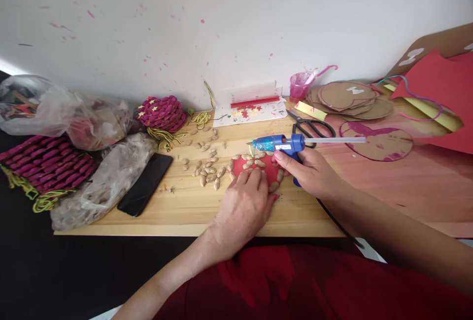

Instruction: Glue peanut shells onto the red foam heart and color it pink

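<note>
My right hand point(312, 169) is wrapped round a blue hot glue gun point(275, 145), its nozzle pointing left and a clear glue stick point(338, 140) poking out of its back. Beneath the nozzle lies a red heart-shaped piece point(272, 174) with peanuts around its edge and some across its upper part. Over the lower part of this piece rests my left hand point(246, 199), fingers curled and close together; whatever its fingertips hold or press is hidden. Loose peanuts point(210, 169) are scattered on the wooden table just left of the piece.
Black scissors point(314, 127) and cardboard pieces point(343, 98) lie behind the glue gun. A pink-stained cup point(297, 87) stands by the wall. To the left are a black phone point(146, 184), a plastic bag point(107, 182) and purple peanut bundles point(160, 113). Red sheets point(439, 98) fill the right.
</note>
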{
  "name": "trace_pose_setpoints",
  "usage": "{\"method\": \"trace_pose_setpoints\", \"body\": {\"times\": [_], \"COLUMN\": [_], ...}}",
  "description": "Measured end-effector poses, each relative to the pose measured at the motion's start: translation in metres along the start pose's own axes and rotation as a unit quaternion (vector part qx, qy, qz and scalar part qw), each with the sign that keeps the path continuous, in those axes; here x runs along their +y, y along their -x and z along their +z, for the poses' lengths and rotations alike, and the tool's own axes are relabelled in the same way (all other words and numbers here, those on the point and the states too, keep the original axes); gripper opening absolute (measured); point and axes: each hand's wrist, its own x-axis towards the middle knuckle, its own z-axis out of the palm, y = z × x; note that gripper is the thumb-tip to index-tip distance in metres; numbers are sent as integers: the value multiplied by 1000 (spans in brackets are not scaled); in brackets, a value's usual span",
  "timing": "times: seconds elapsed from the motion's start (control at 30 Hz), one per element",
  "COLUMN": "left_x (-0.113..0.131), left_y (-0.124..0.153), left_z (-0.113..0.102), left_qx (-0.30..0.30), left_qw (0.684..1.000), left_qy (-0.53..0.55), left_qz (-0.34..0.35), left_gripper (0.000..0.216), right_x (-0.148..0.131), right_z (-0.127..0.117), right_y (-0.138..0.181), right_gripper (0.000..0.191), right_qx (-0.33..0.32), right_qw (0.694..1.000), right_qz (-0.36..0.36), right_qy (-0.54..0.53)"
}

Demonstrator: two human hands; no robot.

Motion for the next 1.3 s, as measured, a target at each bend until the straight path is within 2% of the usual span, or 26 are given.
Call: {"method": "trace_pose_setpoints", "body": {"times": [0.63,1.3], "left_x": [1,0], "left_y": [-1,-3], "left_z": [-2,-4], "left_qx": [-20,-14], "left_qw": [1000,1000], "left_qy": [10,5], "left_qz": [-6,-5], "left_gripper": [31,28], "right_x": [-4,-3], "right_z": [-1,0], "right_y": [0,1], "right_gripper": [35,33], "right_qx": [-8,-7], "right_qw": [1000,1000], "right_qz": [-7,-5], "right_qy": [15,19]}}
